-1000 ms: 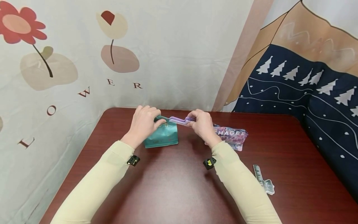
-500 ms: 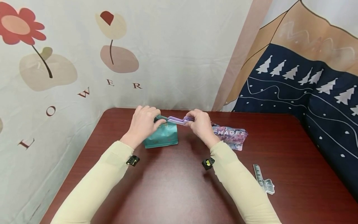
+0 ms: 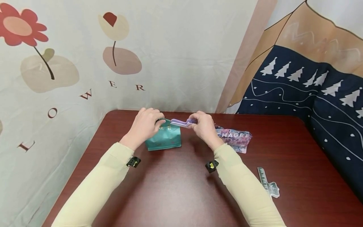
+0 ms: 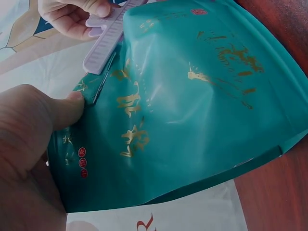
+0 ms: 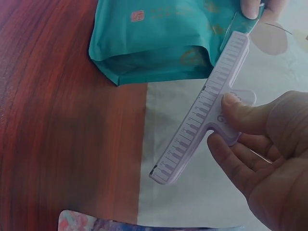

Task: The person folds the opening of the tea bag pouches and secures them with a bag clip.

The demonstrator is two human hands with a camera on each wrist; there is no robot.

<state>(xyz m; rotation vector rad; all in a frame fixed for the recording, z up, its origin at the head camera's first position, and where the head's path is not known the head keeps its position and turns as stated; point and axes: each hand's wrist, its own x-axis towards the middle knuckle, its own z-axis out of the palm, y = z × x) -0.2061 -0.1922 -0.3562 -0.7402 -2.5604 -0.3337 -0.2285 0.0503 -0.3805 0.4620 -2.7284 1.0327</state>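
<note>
From the head, a dark reddish-brown table (image 3: 181, 189) with a soft shine runs back to a pale wall cloth (image 3: 181, 47) printed with flowers and letters; on the right hangs a dark blue cloth (image 3: 286, 91) with white trees. My right hand and wrist partly cover a purple-pink pouch (image 3: 236, 138), and my right sleeve (image 3: 241, 179) meets the lower end of a second clip (image 3: 267, 184). My left hand (image 3: 144, 126) pinches the top of a teal bag (image 3: 167, 140) near the far edge; I cannot tell whether its base rests on the wood. My right hand (image 3: 204, 127) grips a light purple clip (image 3: 179, 123) at the bag's top right.

From the left wrist, wood shows at the right, pale cloth behind. The clip runs out of sight at the top, and my left fingers are mostly hidden behind the bag. It is glossy and creased, with gold writing and small red marks.

From the right wrist, wood fills the left. The bag is cut off above and the pouch below. My thumb and fingers hold the clip by its tabs; its straight bar bears piano-key markings, and its upper end meets the bag's edge. Whether it bites there, I cannot tell.
</note>
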